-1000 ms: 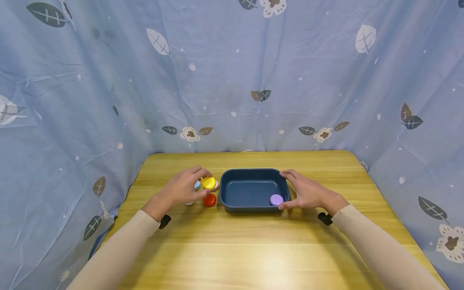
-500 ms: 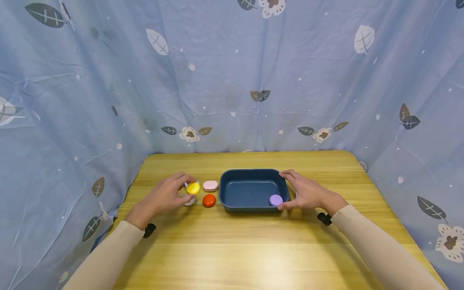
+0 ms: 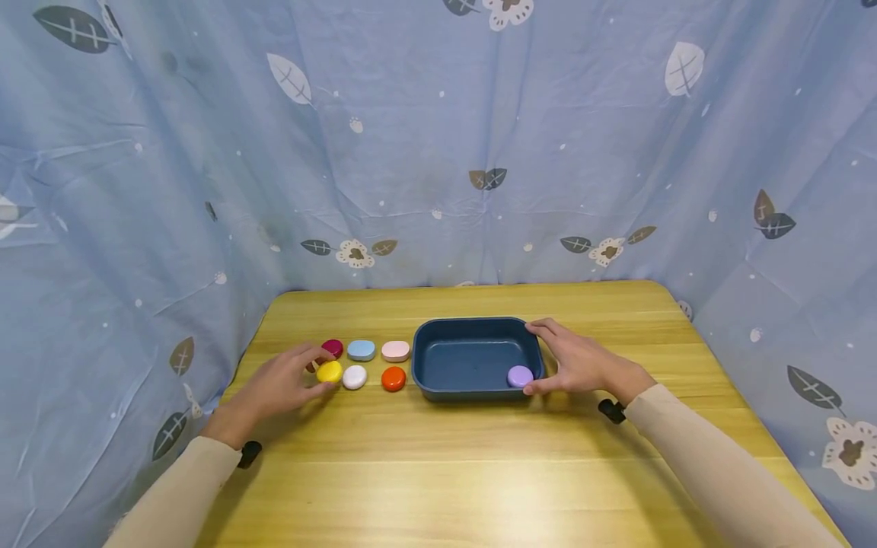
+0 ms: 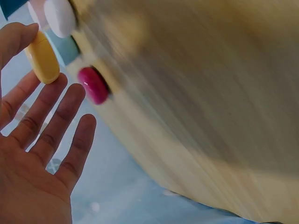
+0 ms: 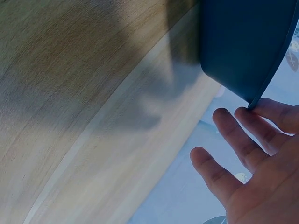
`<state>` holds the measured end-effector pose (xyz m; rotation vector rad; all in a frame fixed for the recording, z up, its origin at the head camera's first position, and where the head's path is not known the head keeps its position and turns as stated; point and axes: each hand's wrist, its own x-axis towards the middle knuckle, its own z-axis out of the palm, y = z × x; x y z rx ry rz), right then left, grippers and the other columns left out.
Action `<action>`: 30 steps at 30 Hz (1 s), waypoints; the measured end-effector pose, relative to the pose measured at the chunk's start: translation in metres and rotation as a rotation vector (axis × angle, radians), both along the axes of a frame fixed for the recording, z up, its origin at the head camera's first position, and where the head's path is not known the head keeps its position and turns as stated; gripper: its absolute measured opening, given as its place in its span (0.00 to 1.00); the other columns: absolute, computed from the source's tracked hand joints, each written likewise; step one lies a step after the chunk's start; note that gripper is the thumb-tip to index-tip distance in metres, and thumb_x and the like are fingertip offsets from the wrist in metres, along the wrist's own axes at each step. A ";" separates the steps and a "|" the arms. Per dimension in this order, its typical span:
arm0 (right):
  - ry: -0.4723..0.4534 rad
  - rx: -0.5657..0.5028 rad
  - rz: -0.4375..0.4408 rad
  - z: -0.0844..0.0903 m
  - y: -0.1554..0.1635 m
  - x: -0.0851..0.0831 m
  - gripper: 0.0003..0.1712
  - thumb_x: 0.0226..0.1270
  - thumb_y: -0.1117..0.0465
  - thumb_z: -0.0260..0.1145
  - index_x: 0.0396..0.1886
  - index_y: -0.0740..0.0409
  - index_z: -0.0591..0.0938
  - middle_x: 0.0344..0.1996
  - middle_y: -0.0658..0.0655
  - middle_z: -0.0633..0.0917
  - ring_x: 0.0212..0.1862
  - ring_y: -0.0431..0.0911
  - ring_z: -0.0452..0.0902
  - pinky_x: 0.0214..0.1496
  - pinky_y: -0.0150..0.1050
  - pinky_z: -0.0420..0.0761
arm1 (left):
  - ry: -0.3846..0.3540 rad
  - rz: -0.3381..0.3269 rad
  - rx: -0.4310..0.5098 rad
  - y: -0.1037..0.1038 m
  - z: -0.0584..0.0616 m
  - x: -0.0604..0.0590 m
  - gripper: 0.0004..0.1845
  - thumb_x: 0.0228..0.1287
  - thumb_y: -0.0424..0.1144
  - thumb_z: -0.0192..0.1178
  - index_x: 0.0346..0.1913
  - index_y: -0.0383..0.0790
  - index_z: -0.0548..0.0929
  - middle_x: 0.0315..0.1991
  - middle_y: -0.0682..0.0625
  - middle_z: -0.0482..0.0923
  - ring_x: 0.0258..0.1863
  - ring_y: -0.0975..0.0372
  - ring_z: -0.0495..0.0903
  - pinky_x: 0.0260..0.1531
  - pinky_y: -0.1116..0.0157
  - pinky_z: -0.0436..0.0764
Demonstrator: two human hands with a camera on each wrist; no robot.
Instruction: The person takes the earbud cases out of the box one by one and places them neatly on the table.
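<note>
My left hand [image 3: 277, 388] pinches a small glossy yellow disc-shaped case [image 3: 330, 371] between thumb and fingers at the left end of a group of similar cases. The left wrist view shows the yellow case [image 4: 43, 58] held on edge, its other fingers spread. Beside it lie a white round case [image 3: 354, 377] and a dark red case [image 3: 333, 348]. My right hand [image 3: 582, 361] holds the right end of a dark blue rectangular tray [image 3: 479, 396], thumb at the front corner and fingers at the back corner. A purple round case [image 3: 520, 376] sits inside the tray's right front corner.
Left of the tray, a light blue oblong case [image 3: 361, 350] and a pink oblong case [image 3: 395, 351] form the back row, with an orange-red round case [image 3: 393, 379] in front. The wooden table [image 3: 438, 472] is bordered by a blue patterned curtain [image 3: 425, 152].
My left hand has carried the yellow case leftward, past the pink, light blue and white ones, uncovering them and the dark red one. My right hand stays on the tray.
</note>
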<state>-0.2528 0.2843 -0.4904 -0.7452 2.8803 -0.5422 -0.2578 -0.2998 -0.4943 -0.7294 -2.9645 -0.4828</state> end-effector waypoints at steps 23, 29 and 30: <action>-0.007 0.015 -0.017 0.000 0.001 0.000 0.77 0.63 0.17 0.80 0.96 0.57 0.62 0.90 0.62 0.68 0.81 0.64 0.79 0.75 0.69 0.87 | -0.130 -0.001 -0.012 -0.018 -0.020 -0.015 0.23 0.73 0.45 0.84 0.64 0.43 0.89 0.56 0.48 0.91 0.49 0.57 0.90 0.57 0.47 0.94; -0.010 0.015 -0.023 0.000 0.001 0.000 0.78 0.61 0.16 0.79 0.96 0.57 0.62 0.90 0.62 0.68 0.80 0.64 0.81 0.74 0.68 0.88 | -0.138 0.009 -0.021 -0.018 -0.021 -0.015 0.24 0.74 0.46 0.83 0.65 0.43 0.89 0.58 0.46 0.91 0.51 0.55 0.91 0.59 0.44 0.94; -0.011 0.013 -0.024 0.000 0.001 0.000 0.77 0.61 0.16 0.80 0.96 0.56 0.62 0.90 0.62 0.68 0.80 0.63 0.81 0.74 0.68 0.88 | -0.136 0.009 -0.020 -0.019 -0.022 -0.015 0.24 0.74 0.46 0.83 0.65 0.43 0.89 0.59 0.46 0.91 0.51 0.55 0.91 0.59 0.44 0.94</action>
